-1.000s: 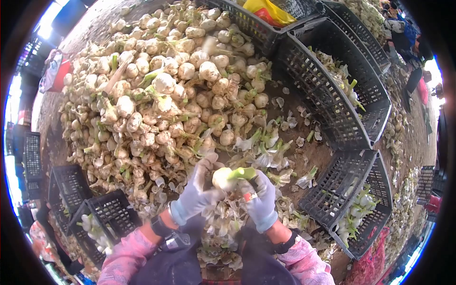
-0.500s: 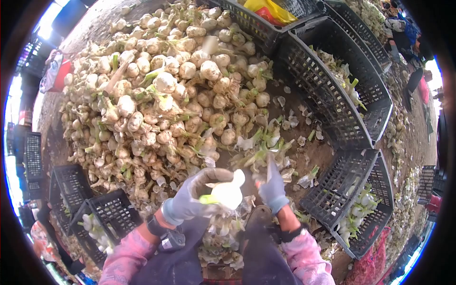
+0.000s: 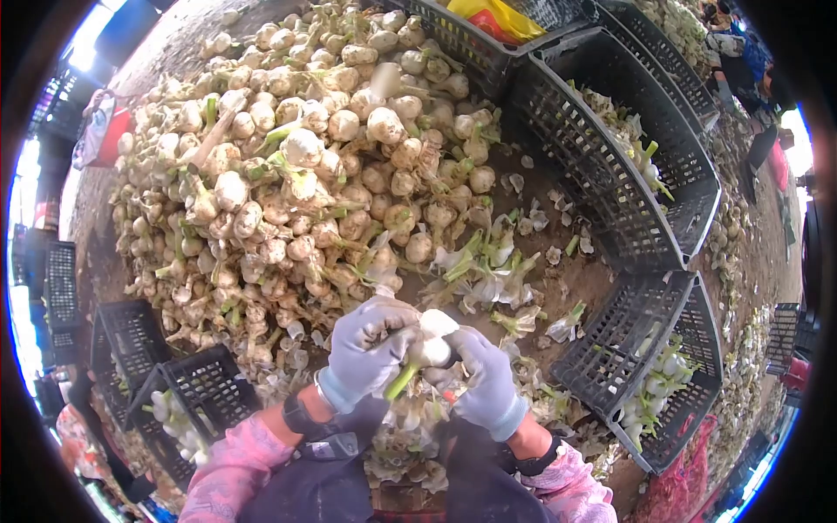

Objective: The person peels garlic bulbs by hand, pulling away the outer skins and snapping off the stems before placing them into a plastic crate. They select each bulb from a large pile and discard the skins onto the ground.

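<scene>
A white garlic bulb [image 3: 430, 350] with a short green stem is held between my gloved hands above my lap. My left hand [image 3: 370, 349] has its fingers closed around the bulb's left side. Against the right side press the thumb and fingers of my right hand [image 3: 488, 375], closed on the bulb and its pale skin. A small orange-red spot shows under my right hand, too little to identify. Beyond my hands spreads a large heap of untrimmed garlic bulbs [image 3: 288, 192], brownish and soil-marked. Peeled skins and green stem ends [image 3: 488, 270] lie right of the heap.
Black crates with trimmed garlic stand at the right [image 3: 602, 366] and at the left [image 3: 209, 392]. A larger black crate [image 3: 602, 166] stands at the upper right, stem scraps inside. A yellow bag [image 3: 501, 17] sits at the top. Another person [image 3: 741, 52] is at the far right.
My right hand has moved in from the right and closed on the garlic bulb. The bulb has turned, its stem now pointing down and left. My left hand has shifted slightly upward.
</scene>
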The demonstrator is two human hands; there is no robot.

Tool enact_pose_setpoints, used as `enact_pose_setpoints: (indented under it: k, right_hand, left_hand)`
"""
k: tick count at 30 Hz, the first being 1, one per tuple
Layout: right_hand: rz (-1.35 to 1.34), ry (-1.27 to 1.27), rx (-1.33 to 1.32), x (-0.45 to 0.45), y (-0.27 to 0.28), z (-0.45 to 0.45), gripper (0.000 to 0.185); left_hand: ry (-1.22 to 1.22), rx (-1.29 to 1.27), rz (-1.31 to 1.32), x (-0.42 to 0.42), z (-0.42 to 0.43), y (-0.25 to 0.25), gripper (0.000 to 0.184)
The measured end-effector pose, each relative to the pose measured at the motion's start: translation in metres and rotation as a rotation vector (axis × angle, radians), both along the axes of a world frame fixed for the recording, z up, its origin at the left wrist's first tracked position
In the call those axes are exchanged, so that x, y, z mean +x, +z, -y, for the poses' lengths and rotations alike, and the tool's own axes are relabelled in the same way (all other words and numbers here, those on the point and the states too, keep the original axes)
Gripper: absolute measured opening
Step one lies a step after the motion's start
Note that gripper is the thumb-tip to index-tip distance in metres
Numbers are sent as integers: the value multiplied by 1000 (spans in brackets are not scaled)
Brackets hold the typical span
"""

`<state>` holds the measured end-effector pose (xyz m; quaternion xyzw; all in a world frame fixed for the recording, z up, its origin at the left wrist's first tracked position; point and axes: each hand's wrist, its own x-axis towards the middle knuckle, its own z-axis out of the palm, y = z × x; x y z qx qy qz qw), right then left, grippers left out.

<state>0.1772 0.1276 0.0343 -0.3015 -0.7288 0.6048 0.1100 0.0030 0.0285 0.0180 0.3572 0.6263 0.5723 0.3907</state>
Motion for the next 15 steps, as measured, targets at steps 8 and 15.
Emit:
enact_pose_setpoints:
  k: [8, 15]
  right_hand:
    - [-380, -93, -880, 10, -18, 1, 70]
    - [-656, -296, -1295, 4, -35, 9, 98]
  left_hand:
    - [330, -316, 487, -6, 6, -21, 14]
    - [121, -108, 251, -4, 19, -21, 19]
